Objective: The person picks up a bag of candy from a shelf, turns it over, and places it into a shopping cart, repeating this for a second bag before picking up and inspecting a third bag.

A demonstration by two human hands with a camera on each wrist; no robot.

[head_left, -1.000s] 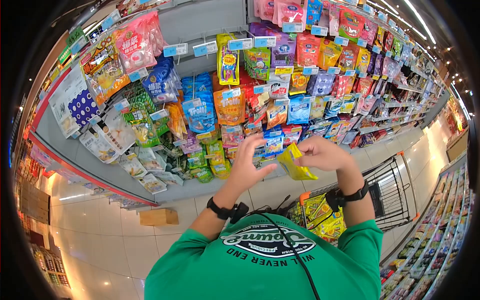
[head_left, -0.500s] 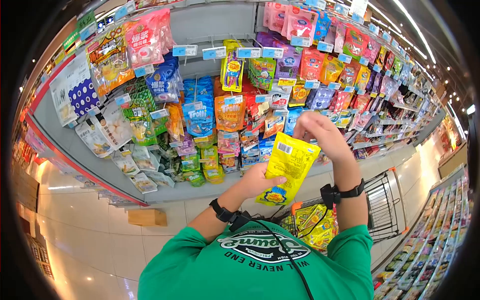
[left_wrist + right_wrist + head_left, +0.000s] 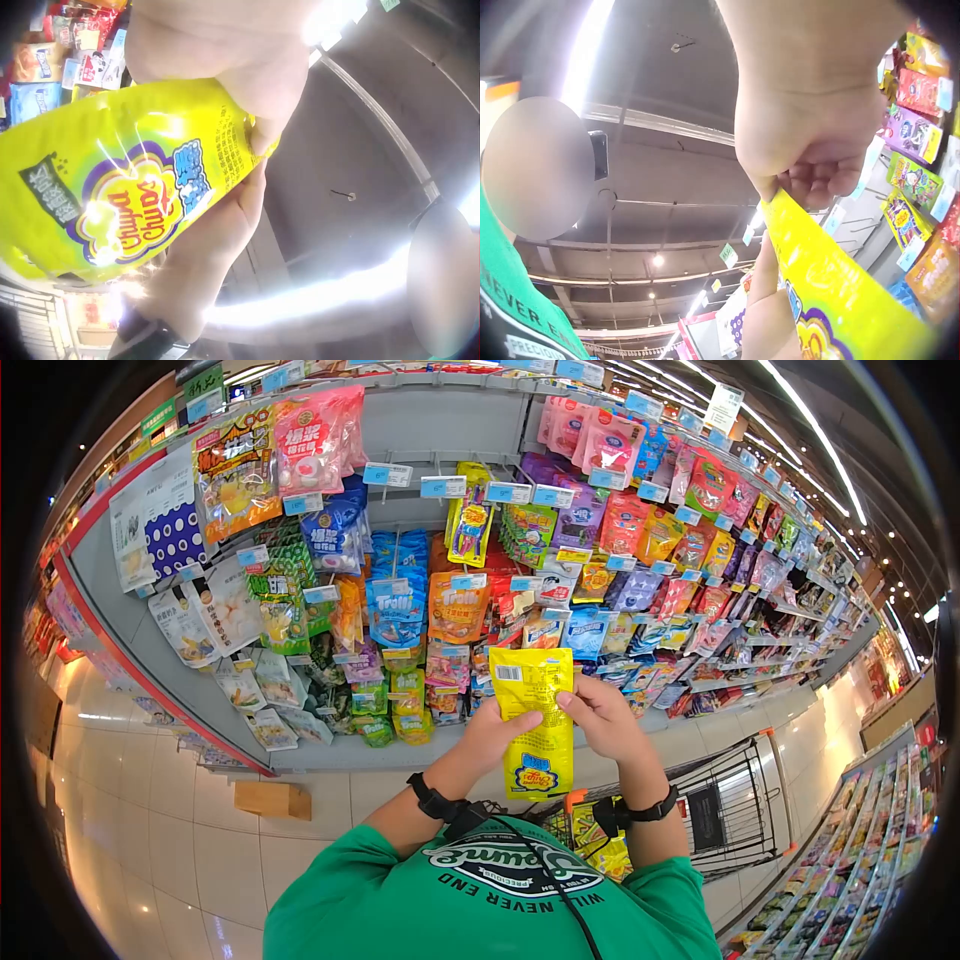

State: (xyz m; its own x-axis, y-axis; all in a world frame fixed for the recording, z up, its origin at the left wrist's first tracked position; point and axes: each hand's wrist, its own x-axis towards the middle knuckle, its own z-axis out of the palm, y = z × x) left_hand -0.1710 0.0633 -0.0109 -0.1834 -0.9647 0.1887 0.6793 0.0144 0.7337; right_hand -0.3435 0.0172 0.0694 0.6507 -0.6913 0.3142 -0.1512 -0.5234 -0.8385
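Observation:
A yellow Chupa Chups candy bag [image 3: 536,755] hangs upright before the person's chest, its printed back with a barcode facing the head camera. My left hand [image 3: 492,737] grips its left edge, thumb lying across the back. At the opposite edge my right hand [image 3: 605,722] pinches the bag between thumb and fingers. In the left wrist view the bag's front [image 3: 139,199] shows the Chupa Chups logo, with both hands at its edges. From the right wrist, the right hand [image 3: 810,135] appears with curled fingers behind the bag's edge [image 3: 817,255].
Shelves of hanging candy bags, such as an orange Trolli bag [image 3: 459,607], stand ahead. A shopping cart [image 3: 735,810] holding yellow packets [image 3: 600,835] is at the right. A cardboard-coloured box [image 3: 272,800] sits on the floor at left.
The bag has gone from the right hand alone to both hands. It now hangs straight, and the right hand has come down to its right edge. The head view has shifted slightly.

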